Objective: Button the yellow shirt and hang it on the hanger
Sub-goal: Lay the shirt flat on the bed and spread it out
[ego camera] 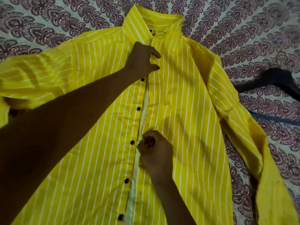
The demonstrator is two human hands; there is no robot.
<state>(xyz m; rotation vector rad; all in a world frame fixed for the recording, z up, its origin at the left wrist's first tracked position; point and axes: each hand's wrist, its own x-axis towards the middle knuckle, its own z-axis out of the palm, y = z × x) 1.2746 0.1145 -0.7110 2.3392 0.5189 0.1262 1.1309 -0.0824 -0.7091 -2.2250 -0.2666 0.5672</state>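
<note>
A yellow shirt (186,98) with thin white stripes lies face up and spread out on the bed, collar at the top. Its front stands unbuttoned, a narrow gap running down the middle. Several black buttons (138,108) line the left edge of the gap. My left hand (142,59) rests high on the chest just below the collar, thumb and fingers pinching the placket edge. My right hand (154,148) is lower, at mid-chest, its fingers closed on the right placket edge. A black hanger (276,78) lies on the bed to the right of the shirt.
The bedsheet (243,30), pale with a dark purple leaf pattern, covers the whole surface around the shirt. A dark blue strap or cord (276,117) lies on the sheet at the right, below the hanger.
</note>
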